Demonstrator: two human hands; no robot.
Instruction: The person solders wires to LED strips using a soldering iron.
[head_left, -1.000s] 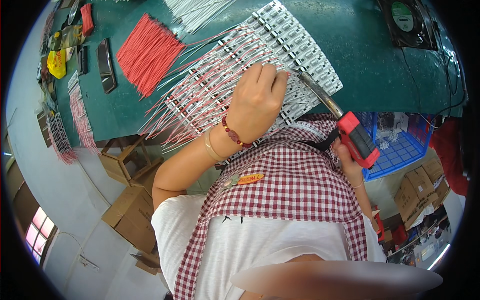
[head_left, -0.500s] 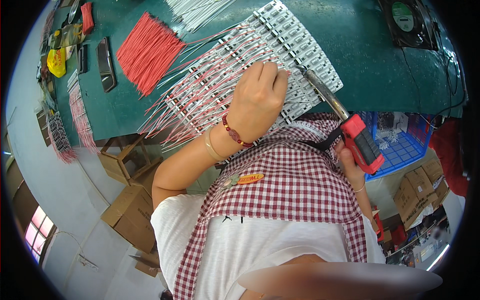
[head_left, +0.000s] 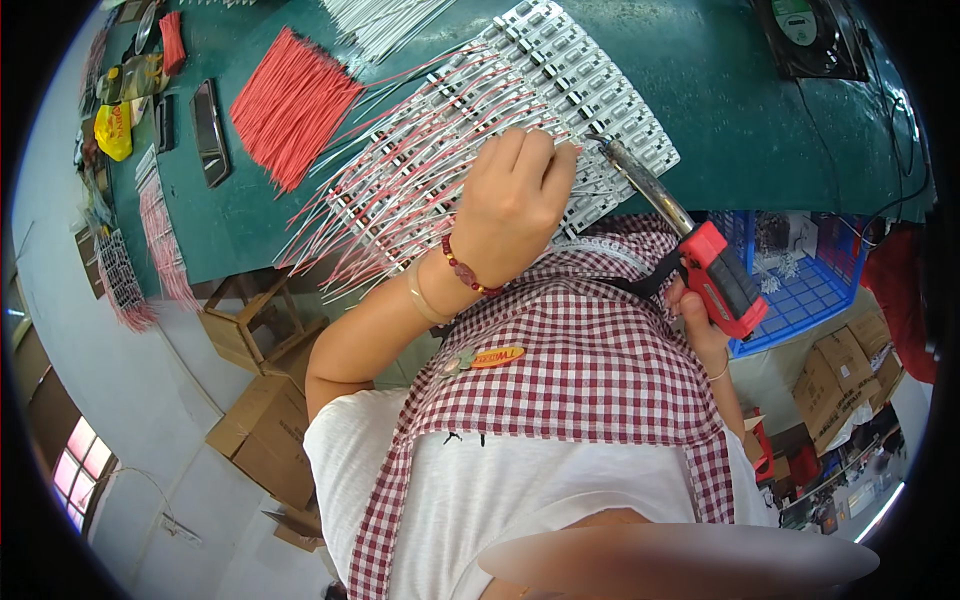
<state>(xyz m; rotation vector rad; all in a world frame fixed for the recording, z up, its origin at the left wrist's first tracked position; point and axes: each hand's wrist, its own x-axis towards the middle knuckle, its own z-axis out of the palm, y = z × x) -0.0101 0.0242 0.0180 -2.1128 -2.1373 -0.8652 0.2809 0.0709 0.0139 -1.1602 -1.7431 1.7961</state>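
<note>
A panel of grey-white small parts in rows (head_left: 600,95) lies tilted at the table's front edge, with many red and white wires (head_left: 400,180) fanned over its left part. My left hand (head_left: 515,195) is closed in a pinch above the panel. What its fingertips hold is too small to make out. My right hand (head_left: 700,320), lower right, grips a soldering iron (head_left: 725,280) by its red and black handle. The iron's metal shaft points up and left, its thin tip close to my left fingertips over the panel. The handle partly hides my right fingers.
On the green table (head_left: 720,110) lie a bundle of red wires (head_left: 290,110), white wires (head_left: 385,25) and a phone (head_left: 210,130). A black fan (head_left: 808,35) with cables stands far right. Below the edge are a blue crate (head_left: 800,300), cardboard boxes (head_left: 262,435) and a wooden stool (head_left: 245,315).
The view has shifted slightly, so the table's things sit a little higher and to the left. The iron's tip has moved slightly left, nearer my left fingertips. Both hands keep their grip.
</note>
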